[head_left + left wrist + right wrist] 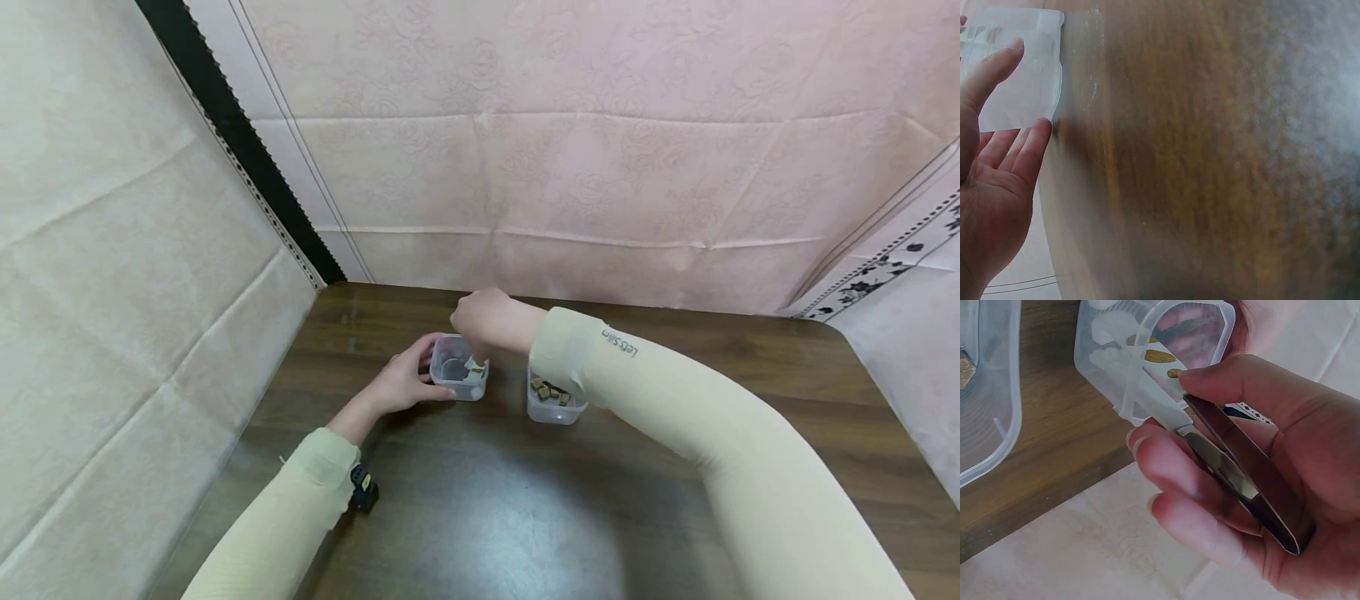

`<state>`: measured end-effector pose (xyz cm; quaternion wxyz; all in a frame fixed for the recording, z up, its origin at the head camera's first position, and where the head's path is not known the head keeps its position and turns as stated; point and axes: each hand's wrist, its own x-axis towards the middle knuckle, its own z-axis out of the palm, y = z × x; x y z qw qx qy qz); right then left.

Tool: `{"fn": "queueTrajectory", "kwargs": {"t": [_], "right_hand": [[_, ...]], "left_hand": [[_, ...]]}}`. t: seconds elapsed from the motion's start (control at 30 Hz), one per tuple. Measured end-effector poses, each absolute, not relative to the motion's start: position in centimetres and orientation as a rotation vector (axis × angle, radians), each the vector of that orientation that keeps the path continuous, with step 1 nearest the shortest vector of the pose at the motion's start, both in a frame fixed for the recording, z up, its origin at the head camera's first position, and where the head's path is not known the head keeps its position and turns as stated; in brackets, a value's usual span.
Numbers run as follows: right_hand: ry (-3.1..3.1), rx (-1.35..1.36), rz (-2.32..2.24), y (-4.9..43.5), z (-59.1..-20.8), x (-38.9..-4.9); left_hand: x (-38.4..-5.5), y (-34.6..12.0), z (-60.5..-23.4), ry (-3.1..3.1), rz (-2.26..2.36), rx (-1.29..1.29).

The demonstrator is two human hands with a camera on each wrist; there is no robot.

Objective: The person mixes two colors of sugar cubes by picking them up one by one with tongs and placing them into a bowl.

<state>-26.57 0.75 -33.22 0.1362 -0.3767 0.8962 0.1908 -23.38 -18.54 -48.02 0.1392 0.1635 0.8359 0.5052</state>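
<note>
Tubs: two; tweezers: one pair

Right of the clear square plastic tub, a cream fabric sleeve hides the far side of a second clear plastic tub; its brass-coloured pieces look too small to identify. At the first tub, the right hand covers most of the shiny metal tweezers from above.

Table: pale glare, front centre; soft shadow beside left sleeve.
Cloth: bright, evenly lit, pinkish at right.
Left wrist view: hazy; table blurred; whitish glare, right edge.
Right wrist view: dimmer; pale gleam on tweezers.
</note>
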Motion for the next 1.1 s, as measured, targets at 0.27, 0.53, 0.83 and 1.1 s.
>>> {"fn": "queueTrajectory", "kwargs": {"t": [0.27,0.53,0.83,1.1], "right_hand": [[2.557,-1.037,0.568,0.0,-33.1,-26.7],[2.497,-0.952,0.587,-0.3,-33.3,-27.2],[2.479,-0.950,0.556,0.1,-33.1,-27.4],[2.550,-1.054,0.423,2.1,-31.7,-27.4]], "left_hand": [[-23.3,-18.6,-48.1,2.418,1.457,0.470],[-23.2,-18.6,-48.0,2.415,1.465,0.472],[-23.2,-18.6,-48.0,2.414,1.476,0.478],[-23.2,-18.6,-48.0,2.410,1.481,0.479]]}}
